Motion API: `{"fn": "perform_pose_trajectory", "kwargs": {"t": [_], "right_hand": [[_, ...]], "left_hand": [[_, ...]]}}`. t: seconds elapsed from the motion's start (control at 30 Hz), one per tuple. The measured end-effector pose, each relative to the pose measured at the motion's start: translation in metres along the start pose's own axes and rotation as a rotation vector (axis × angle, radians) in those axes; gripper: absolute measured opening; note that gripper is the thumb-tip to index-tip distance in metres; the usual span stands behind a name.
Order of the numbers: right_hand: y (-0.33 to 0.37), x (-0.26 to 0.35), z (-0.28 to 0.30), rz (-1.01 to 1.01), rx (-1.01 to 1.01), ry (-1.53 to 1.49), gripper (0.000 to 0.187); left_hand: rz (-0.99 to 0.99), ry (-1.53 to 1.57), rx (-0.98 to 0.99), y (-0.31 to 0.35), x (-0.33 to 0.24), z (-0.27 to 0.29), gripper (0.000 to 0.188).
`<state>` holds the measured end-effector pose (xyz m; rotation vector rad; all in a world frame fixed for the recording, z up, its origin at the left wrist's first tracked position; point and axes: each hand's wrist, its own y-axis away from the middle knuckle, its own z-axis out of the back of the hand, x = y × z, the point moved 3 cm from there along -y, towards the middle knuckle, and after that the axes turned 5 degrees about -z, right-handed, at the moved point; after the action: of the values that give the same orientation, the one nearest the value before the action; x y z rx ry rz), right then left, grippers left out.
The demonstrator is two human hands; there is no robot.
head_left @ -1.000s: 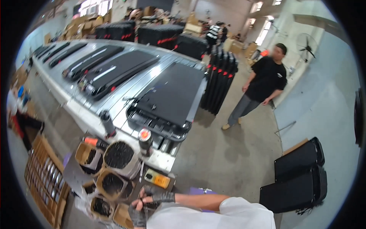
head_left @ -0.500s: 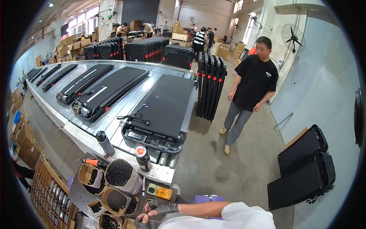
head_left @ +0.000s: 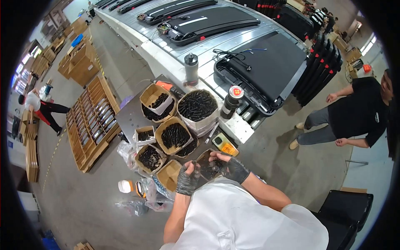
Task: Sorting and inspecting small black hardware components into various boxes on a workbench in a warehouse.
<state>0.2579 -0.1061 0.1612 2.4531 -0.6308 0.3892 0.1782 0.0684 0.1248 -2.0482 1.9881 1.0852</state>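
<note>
My left hand [head_left: 188, 179] and my right hand [head_left: 231, 167] wear dark fingerless gloves and are held apart over the near edge of a small dark table [head_left: 134, 114]. The fingers of both are curled to the thumbs; whatever they pinch is too small to make out. Between them lies a shallow tray of small dark bits [head_left: 205, 163]. Beside my left hand is a nearly bare cardboard box [head_left: 168, 175]. Beyond stand a cardboard box of black screws [head_left: 175, 134], a bag of black screws [head_left: 197, 105] and smaller boxes. A phone [head_left: 225, 144] lies beyond my right hand.
A flat black treadmill [head_left: 266, 68] with a loose cord lies on the conveyor [head_left: 200, 39], near a spray can [head_left: 231, 102] and a grey bottle [head_left: 191, 68]. An orange-and-black power tool [head_left: 166, 86] lies behind the boxes. A person in black [head_left: 354, 112] stands at right.
My view has turned down and left, so the table sits nearer the middle. My hands, close together before, are now apart. The spray can and phone stay in place.
</note>
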Motion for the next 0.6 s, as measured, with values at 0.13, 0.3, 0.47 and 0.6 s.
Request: {"fn": "perform_pose_trajectory", "kwargs": {"t": [0.13,0.3,0.47,0.6], "right_hand": [[-0.008,-0.024,0.021,-0.094,-0.010,-0.006,0.036],[-0.001,-0.021,0.003,-0.150,-0.025,-0.002,0.043],[0.001,-0.018,0.000,-0.105,0.129,-0.026,0.042],[0.001,-0.017,-0.001,-0.095,0.113,0.122,0.041]], "left_hand": [[-0.008,0.008,-0.045,0.001,-0.002,0.005,0.019],[-0.007,0.044,-0.017,0.002,-0.008,0.008,0.017],[-0.051,-0.070,-0.047,0.005,-0.007,-0.005,0.018],[-0.066,-0.073,-0.053,0.003,-0.009,-0.006,0.019]]}}
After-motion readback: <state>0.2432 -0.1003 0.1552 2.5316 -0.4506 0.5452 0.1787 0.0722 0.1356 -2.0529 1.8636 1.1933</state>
